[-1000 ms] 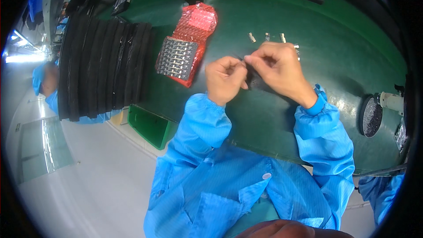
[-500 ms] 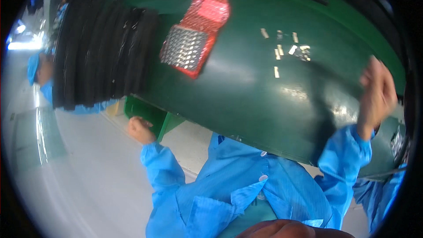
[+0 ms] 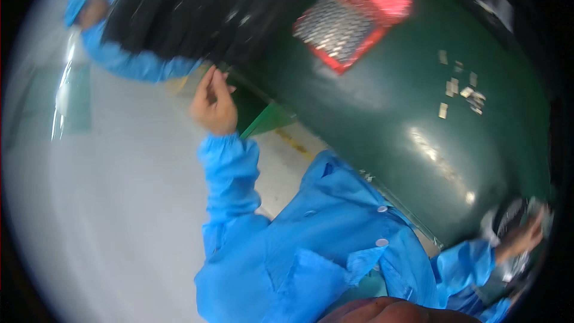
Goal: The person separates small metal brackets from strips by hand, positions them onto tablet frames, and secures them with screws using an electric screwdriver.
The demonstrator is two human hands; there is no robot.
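Note:
My left hand (image 3: 216, 106) is raised beside the table's left end, just below a stack of black trays (image 3: 197, 9). Its fingers are curled and pressed together; anything between them is hidden. At the far right my right hand (image 3: 524, 238) reaches over clear plastic packaging (image 3: 513, 266), its fingers smeared by motion. A red bubble-wrap pouch (image 3: 388, 1) lies on the green table (image 3: 371, 119), with a sheet of silvery round pieces (image 3: 336, 29) on it. Several small pale metal pieces (image 3: 468, 93) are scattered to the right of the pouch.
A green bin (image 3: 263, 121) stands below the table's left edge. Another person in a blue cap and blue sleeve (image 3: 128, 64) is behind the black trays. A dark device (image 3: 490, 0) sits at the far right of the table.
The whole view has turned and shifted, so the table sits further right. My left hand has risen toward the black trays. My right hand has moved down to the plastic packaging.

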